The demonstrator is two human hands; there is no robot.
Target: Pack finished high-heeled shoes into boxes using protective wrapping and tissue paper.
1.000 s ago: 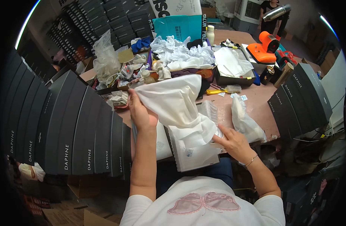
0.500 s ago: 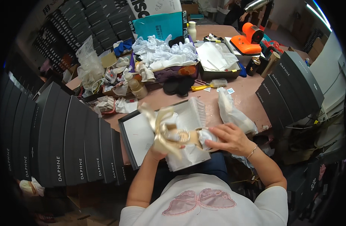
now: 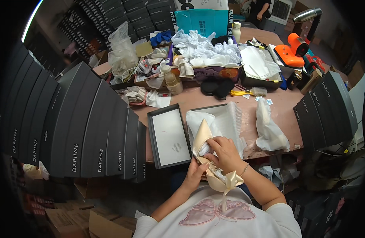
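A cream satin shoe [image 3: 203, 133] with a pointed toe and a bow at its back end is held low in front of my chest, toe pointing away from me. My left hand [image 3: 195, 174] is closed around its side near the middle. At the shoe's opening, the fingers of my right hand [image 3: 226, 154] curl over the edge, beside white stuffing inside the toe. Just beyond stands an open dark shoe box [image 3: 208, 106] with white tissue paper [image 3: 232, 119] in it. To its left lies the box lid [image 3: 168, 137], white inside up.
Dark shoe boxes stand in a row at left [image 3: 83, 131] and in a stack at right [image 3: 325, 107]. A white wrapped bundle [image 3: 270, 129] lies right of the box. Behind are a yellow-handled brush [image 3: 248, 92], a bottle [image 3: 172, 81], crumpled white paper [image 3: 208, 49] and an orange device [image 3: 291, 53].
The shoe has turned from lying crosswise, bow at left, to toe pointing away with the bow near me. Both hands came closer together around it. The view has shifted left.
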